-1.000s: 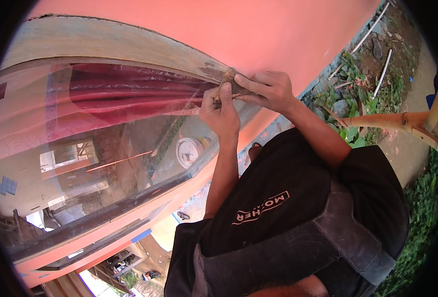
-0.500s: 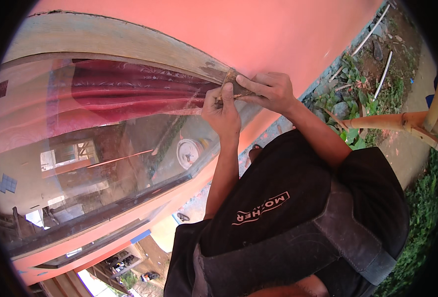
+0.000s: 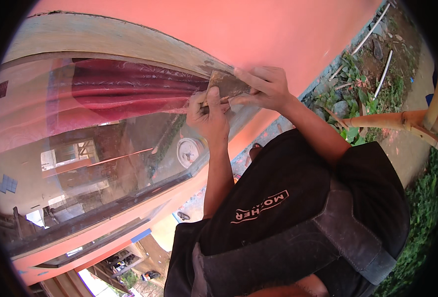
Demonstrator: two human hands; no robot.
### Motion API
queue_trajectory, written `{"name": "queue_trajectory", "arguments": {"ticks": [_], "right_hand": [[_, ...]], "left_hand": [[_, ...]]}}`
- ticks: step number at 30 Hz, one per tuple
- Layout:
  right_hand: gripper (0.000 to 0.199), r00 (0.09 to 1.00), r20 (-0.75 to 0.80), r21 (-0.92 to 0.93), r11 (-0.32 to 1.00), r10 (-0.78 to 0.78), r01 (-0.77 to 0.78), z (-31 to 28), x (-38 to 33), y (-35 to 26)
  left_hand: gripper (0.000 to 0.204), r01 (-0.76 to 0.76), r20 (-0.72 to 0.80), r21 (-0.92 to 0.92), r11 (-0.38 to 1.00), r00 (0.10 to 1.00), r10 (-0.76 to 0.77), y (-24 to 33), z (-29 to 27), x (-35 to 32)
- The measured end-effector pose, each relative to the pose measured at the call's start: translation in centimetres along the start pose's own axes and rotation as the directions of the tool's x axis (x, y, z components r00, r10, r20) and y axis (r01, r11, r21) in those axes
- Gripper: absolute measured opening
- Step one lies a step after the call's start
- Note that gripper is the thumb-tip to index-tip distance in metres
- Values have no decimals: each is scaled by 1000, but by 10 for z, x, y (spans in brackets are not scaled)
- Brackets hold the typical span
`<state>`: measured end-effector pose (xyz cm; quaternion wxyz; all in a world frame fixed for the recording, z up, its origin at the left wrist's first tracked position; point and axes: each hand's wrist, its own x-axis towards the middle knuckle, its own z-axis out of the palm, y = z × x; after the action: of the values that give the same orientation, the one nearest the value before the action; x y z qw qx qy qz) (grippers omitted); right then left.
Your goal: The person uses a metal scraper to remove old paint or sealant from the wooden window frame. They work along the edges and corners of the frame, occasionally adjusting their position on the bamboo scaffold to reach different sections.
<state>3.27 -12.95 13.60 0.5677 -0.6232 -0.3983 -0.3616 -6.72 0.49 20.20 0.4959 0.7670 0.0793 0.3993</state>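
Observation:
My left hand (image 3: 209,116) is closed around the handle of a flat metal scraper (image 3: 224,84), whose blade lies against the lower corner of a window frame (image 3: 130,42). My right hand (image 3: 263,86) presses its fingers on the top of the blade. The glass pane (image 3: 105,148) reflects a yard and buildings, and a dark red curtain (image 3: 130,86) hangs behind it. Both forearms come up from my dark shirt at the lower right.
An orange-painted wall (image 3: 258,29) surrounds the window. To the right lie weeds, stones and white pipes (image 3: 372,34) on bare ground. An orange-stained wooden bar (image 3: 392,119) stands at the right edge, with grass below it.
Both hands stay at the frame's corner with the scraper. The blade has shifted only slightly along the frame edge.

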Motion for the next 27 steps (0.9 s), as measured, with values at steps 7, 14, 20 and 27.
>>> {"name": "queue_trajectory", "arguments": {"ticks": [7, 14, 20, 27], "right_hand": [[51, 968, -229, -227, 973, -102, 48, 18, -20, 4], [63, 998, 4, -203, 977, -60, 60, 32, -32, 0], [62, 996, 71, -213, 975, -49, 63, 18, -54, 3], [50, 969, 244, -149, 989, 23, 14, 3, -91, 13]], "left_hand": [[33, -100, -124, -46, 994, 988, 93, 13, -65, -8], [34, -76, -145, -39, 996, 987, 69, 14, -72, -24], [34, -23, -134, 30, 999, 991, 27, 5, -79, -34], [25, 32, -65, -48, 998, 997, -35, 6, -62, -35]]}}
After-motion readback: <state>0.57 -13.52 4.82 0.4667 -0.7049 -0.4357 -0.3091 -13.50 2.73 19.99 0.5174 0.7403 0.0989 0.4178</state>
